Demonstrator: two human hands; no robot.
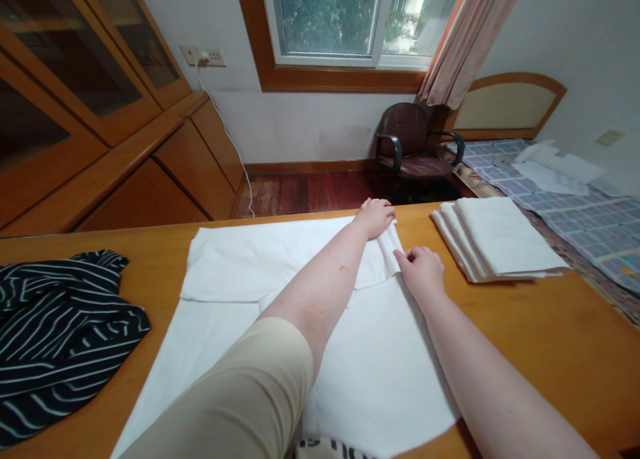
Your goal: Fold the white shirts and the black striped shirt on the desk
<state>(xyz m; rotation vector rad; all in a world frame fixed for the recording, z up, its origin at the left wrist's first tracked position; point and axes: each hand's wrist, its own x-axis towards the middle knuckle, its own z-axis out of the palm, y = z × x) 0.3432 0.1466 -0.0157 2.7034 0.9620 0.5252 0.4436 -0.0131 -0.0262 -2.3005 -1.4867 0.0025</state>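
A white cloth [380,352], perhaps a garment, lies spread on the wooden table in front of me, its far part folded over into a band. My left hand [375,217] reaches across to the far right corner of that band, its fingers curled down onto the fabric. Just nearer, my right hand [423,272] pinches the right edge of the same cloth between thumb and fingers. A small strip of fabric is bunched between the two hands. My left forearm hides the middle of the cloth.
A stack of folded white cloths [500,235] sits to the right on the table [540,339]. On the left lies a crumpled black-and-white striped garment [65,339]. Beyond the far edge stand a brown armchair [407,139], a bed [565,192] and wooden cabinets [125,172].
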